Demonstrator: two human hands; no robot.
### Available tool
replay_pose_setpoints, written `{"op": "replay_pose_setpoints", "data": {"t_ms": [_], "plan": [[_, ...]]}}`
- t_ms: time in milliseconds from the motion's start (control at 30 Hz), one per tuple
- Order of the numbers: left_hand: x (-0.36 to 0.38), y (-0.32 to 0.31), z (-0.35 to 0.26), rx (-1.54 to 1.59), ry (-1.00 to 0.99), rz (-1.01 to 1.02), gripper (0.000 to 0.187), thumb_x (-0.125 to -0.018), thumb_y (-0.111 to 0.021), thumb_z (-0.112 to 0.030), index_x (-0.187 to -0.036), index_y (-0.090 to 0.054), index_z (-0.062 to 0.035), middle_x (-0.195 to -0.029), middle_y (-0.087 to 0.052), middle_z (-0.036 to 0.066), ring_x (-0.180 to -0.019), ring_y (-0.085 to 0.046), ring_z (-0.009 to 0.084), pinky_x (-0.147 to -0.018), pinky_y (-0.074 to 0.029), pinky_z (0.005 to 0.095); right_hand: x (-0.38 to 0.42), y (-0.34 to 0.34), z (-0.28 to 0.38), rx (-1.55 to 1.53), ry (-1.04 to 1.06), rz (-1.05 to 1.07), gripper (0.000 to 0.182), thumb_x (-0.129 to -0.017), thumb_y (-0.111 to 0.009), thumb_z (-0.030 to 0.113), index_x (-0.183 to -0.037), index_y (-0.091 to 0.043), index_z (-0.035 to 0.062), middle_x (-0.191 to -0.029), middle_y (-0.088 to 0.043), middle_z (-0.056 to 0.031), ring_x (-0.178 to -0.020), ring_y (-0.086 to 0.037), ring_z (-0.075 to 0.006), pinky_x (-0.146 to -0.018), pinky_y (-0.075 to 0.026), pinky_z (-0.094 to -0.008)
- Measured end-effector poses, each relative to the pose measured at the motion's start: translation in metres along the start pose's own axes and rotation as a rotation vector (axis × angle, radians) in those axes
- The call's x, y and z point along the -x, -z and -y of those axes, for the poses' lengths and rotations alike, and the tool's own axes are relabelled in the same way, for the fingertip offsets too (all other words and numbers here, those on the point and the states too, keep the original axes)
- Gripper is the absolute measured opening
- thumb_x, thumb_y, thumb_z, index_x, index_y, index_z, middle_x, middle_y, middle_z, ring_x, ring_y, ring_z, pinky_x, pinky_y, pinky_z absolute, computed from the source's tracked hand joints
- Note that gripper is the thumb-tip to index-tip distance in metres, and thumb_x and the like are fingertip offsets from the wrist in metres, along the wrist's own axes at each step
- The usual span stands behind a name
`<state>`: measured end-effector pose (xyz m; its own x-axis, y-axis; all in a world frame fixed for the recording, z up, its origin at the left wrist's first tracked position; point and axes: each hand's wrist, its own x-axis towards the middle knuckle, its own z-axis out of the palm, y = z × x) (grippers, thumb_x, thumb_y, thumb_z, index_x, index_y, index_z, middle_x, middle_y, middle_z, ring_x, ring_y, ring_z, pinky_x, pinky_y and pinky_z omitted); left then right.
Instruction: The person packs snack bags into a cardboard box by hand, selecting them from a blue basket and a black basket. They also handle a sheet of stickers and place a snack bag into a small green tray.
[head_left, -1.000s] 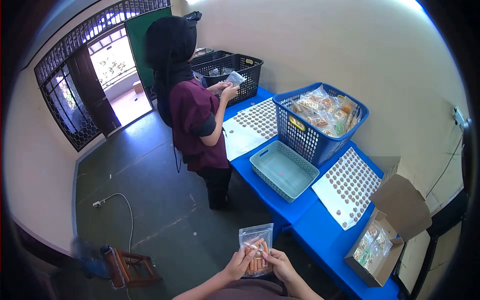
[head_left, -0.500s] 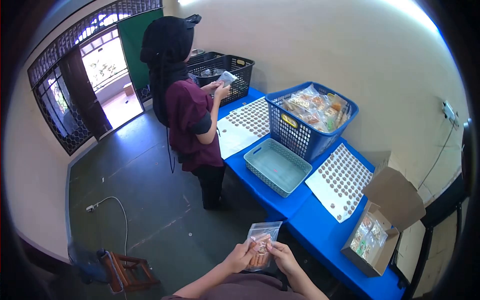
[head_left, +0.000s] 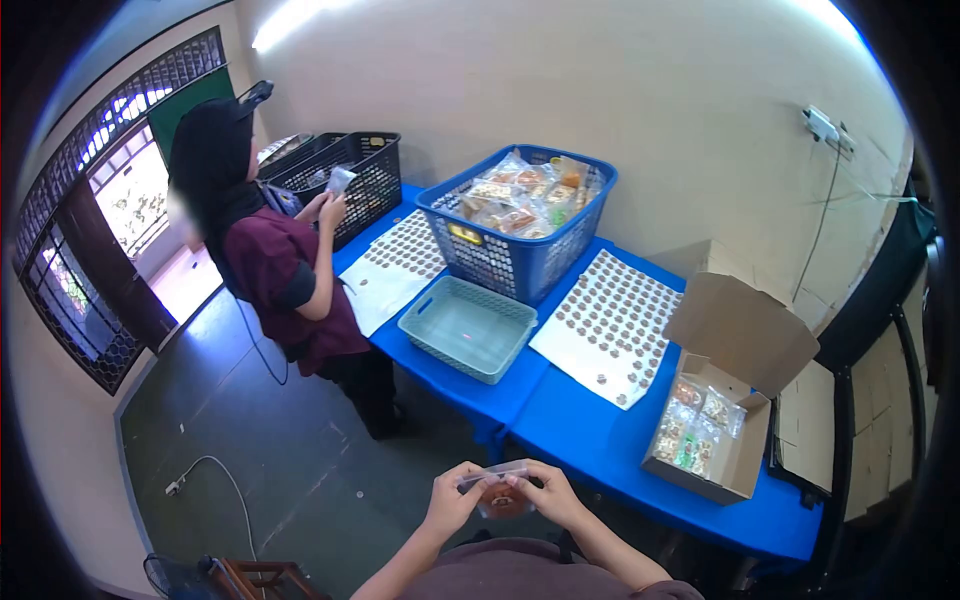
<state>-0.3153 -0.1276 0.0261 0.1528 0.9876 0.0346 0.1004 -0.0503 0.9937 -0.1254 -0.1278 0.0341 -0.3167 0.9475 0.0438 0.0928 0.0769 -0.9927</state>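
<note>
A small clear snack pouch (head_left: 497,491) with brown snacks inside is held flat between both my hands, low in the head view. My left hand (head_left: 453,497) pinches its left edge and my right hand (head_left: 545,493) pinches its right edge. Just beyond my hands runs the front edge of the blue table (head_left: 590,440). On it lie a sticker sheet (head_left: 610,326), an empty teal tray (head_left: 468,328) and an open cardboard box (head_left: 715,420) holding packed pouches.
A blue basket (head_left: 515,218) full of snack packs stands at the table's back. A second sticker sheet (head_left: 395,265) and black baskets (head_left: 350,175) lie further left, where a co-worker (head_left: 280,270) holds a pouch. A power cord (head_left: 215,470) crosses the dark floor.
My view swung right and the table came closer. The pouch in my hands tipped from upright to nearly flat. The co-worker stayed at the black baskets.
</note>
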Motion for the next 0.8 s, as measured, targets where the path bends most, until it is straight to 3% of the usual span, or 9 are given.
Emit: {"op": "replay_pose_setpoints", "data": {"t_ms": [233,333,400,433,467,500,600,633,800], "plan": [[-0.031,-0.118,-0.008,0.128,0.04,0.252,0.027,-0.096,-0.051,-0.019,-0.105,-0.063,0.0029,-0.095,-0.068,0.009,-0.088,-0.061,0.0136,-0.084,-0.046,0.0268,0.051,0.119,-0.021,-0.094,-0.119,-0.182,0.027,-0.094,-0.053,0.023,-0.098,-0.066,0.0004,-0.092,-0.067,-0.0072,-0.089,-0.059,-0.0137,-0.083,-0.045,-0.0285],[-0.041,-0.165,-0.016,0.12,-0.011,0.314,0.038,-0.1,-0.041,-0.025,-0.125,-0.052,0.0021,-0.113,-0.062,0.014,-0.101,-0.058,0.0182,-0.093,-0.043,0.0312,0.075,0.17,-0.019,-0.101,-0.062,-0.479,0.027,-0.094,-0.054,0.022,-0.097,-0.067,-0.0015,-0.09,-0.068,-0.0056,-0.087,-0.059,-0.0128,-0.08,-0.046,-0.0285],[-0.044,-0.19,-0.036,0.055,-0.065,0.315,0.04,-0.099,-0.043,-0.026,-0.126,-0.051,0.0012,-0.114,-0.062,0.015,-0.102,-0.057,0.019,-0.093,-0.042,0.0321,0.088,0.2,-0.017,-0.032,0.002,-0.713,0.027,-0.094,-0.052,0.018,-0.102,-0.066,-0.0029,-0.091,-0.068,-0.0071,-0.084,-0.061,-0.0155,-0.08,-0.046,-0.0301],[-0.047,-0.201,-0.044,-0.015,-0.12,0.301,0.041,-0.098,-0.044,-0.027,-0.128,-0.05,0.0003,-0.115,-0.061,0.015,-0.102,-0.057,0.0198,-0.094,-0.042,0.0331,0.095,0.21,-0.011,-0.025,0.002,-0.717,0.027,-0.094,-0.052,0.018,-0.102,-0.066,-0.0029,-0.091,-0.068,-0.0071,-0.084,-0.061,-0.0155,-0.08,-0.046,-0.0301],[-0.052,-0.207,-0.041,-0.02,-0.136,0.45,0.053,-0.096,-0.049,-0.029,-0.14,-0.035,-0.0028,-0.131,-0.049,0.019,-0.113,-0.052,0.0237,-0.098,-0.038,0.0351,0.104,0.218,-0.002,0.158,0.116,-0.697,0.025,-0.093,-0.051,0.016,-0.105,-0.065,-0.0009,-0.092,-0.068,-0.0087,-0.085,-0.061,-0.0184,-0.081,-0.045,-0.032],[-0.05,-0.221,-0.042,-0.01,-0.133,0.446,0.053,-0.096,-0.049,-0.029,-0.14,-0.035,-0.0028,-0.131,-0.049,0.019,-0.113,-0.052,0.0237,-0.098,-0.038,0.0351,0.11,0.223,0.006,0.339,0.227,-0.664,0.024,-0.093,-0.051,0.014,-0.108,-0.065,0.001,-0.094,-0.067,-0.0103,-0.086,-0.061,-0.0213,-0.082,-0.045,-0.0339],[-0.047,-0.268,-0.026,0.107,-0.199,0.499,0.084,-0.091,-0.059,-0.025,-0.147,0.001,-0.0048,-0.15,-0.015,0.019,-0.133,-0.031,0.0283,-0.107,-0.029,0.0387,0.112,0.219,-0.002,0.477,0.258,-0.464,0.03,-0.085,-0.057,0.012,-0.113,-0.065,0.0089,-0.114,-0.059,-0.0127,-0.102,-0.053,-0.0271,-0.09,-0.04,-0.0373],[-0.045,-0.28,-0.023,0.064,-0.273,0.43,0.082,-0.091,-0.058,-0.025,-0.147,-0.003,-0.003,-0.149,-0.016,0.02,-0.135,-0.028,0.0281,-0.108,-0.027,0.0398,0.109,0.218,-0.008,0.474,0.29,-0.431,0.031,-0.082,-0.059,0.012,-0.113,-0.065,0.0084,-0.117,-0.056,-0.0126,-0.106,-0.051,-0.0275,-0.091,-0.039,-0.0382],[-0.047,-0.292,-0.026,0.258,-0.037,0.371,0.081,-0.092,-0.057,-0.026,-0.147,-0.002,-0.004,-0.145,-0.026,0.02,-0.131,-0.033,0.0254,-0.106,-0.03,0.0367,0.098,0.238,-0.031,0.304,0.198,-0.277,0.039,-0.082,-0.06,0.016,-0.121,-0.062,0.0156,-0.133,-0.046,-0.0138,-0.114,-0.043,-0.0289,-0.098,-0.035,-0.0397]]}}
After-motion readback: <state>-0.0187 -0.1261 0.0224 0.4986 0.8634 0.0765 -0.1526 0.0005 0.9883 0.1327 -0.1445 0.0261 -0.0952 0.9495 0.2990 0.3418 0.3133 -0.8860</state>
